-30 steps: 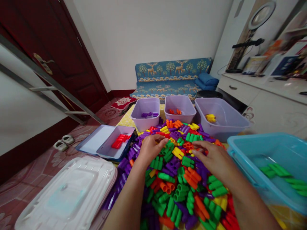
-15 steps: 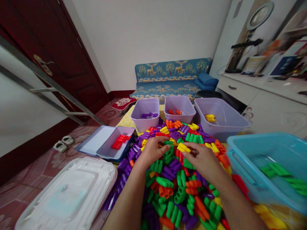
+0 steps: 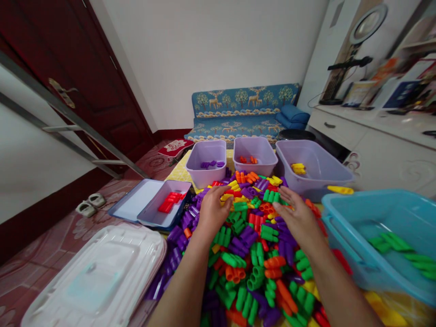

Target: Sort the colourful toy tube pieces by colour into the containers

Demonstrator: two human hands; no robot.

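presently, mixed-colour plastic pieces (image 3: pixel 245 240) heaped over the middle of the bench (image 3: pixel 178 171). left hand (image 3: pixel 213 211) above the heap's left side, fingers parted and released. right hand (image 3: pixel 296 218) just beside a green piece (image 3: pixel 271 196), fingers spread, grasping nothing. along the far edge, three lilac tubs (image 3: pixel 207 178) with purple, orange and yellow contents. blue tub (image 3: pixel 341 240) at the right edge, green inside; shallow case (image 3: pixel 150 215) at the left edge, red inside. one yellow piece (image 3: pixel 340 190) near the blue tub's far left corner, blurred; cannot tell whether it rests on anything.
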